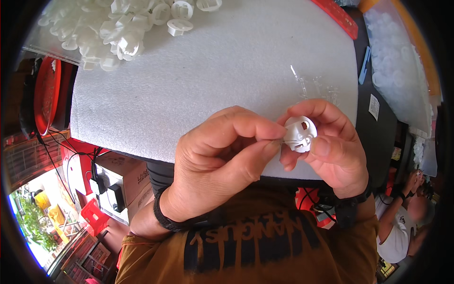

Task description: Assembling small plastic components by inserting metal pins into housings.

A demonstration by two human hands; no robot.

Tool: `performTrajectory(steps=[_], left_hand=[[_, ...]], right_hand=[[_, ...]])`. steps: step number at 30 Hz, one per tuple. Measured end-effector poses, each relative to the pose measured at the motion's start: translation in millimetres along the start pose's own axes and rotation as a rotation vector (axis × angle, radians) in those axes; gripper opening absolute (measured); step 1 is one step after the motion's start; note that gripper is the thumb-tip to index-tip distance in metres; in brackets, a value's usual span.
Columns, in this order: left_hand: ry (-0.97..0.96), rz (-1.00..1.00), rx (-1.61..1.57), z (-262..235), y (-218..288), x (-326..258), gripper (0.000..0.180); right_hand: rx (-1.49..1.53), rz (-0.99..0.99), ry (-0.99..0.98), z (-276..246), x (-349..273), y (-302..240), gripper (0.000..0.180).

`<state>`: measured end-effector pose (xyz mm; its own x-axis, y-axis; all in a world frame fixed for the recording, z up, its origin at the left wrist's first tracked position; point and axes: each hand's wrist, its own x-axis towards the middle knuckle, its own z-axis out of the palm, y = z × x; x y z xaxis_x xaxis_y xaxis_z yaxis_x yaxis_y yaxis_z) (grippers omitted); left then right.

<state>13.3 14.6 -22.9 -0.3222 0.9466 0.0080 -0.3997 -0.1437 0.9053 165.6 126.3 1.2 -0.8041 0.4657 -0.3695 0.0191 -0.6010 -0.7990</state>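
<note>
My right hand (341,150) is closed round a small white plastic disc (297,128) with slots and raised features on its face, thumb at its lower edge. Thumb and forefinger of my left hand (215,154) are pinched together at the disc's left side. From that pinch a thin, clear plastic piece (289,141) reaches onto the disc's face; most of it is hidden by the fingertips. Just beyond my right hand, several slim clear plastic pieces (302,86) lie on the light grey foam mat (189,80).
White plastic parts (118,31) are heaped at the far left. At the far right are a red strip (341,20), a blue tool-like object (364,65) and a bag of whitish pieces (392,57). A red round tray (48,94) stands left; another person (402,227) sits at right.
</note>
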Motion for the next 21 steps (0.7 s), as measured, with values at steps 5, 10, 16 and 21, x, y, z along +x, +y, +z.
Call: performTrajectory(steps=[5,10,16,21], left_hand=[[-0.036,0.066,0.004,0.6,-1.6,1.9,0.015],[-0.065,0.088,0.087,0.0,-1.3,3.2,0.014],[-0.092,0.138,0.213,-3.1,-1.3,2.5,0.014],[-0.071,0.151,0.375,-2.0,4.2,0.9,0.016]], right_hand=[[0.018,-0.019,-0.019,-2.2,0.8,3.4,0.049],[0.014,-0.008,-0.006,-1.5,0.1,3.6,0.05],[0.02,-0.033,0.018,-0.1,0.0,4.8,0.05],[-0.045,-0.083,0.08,4.5,-2.7,5.0,0.048]])
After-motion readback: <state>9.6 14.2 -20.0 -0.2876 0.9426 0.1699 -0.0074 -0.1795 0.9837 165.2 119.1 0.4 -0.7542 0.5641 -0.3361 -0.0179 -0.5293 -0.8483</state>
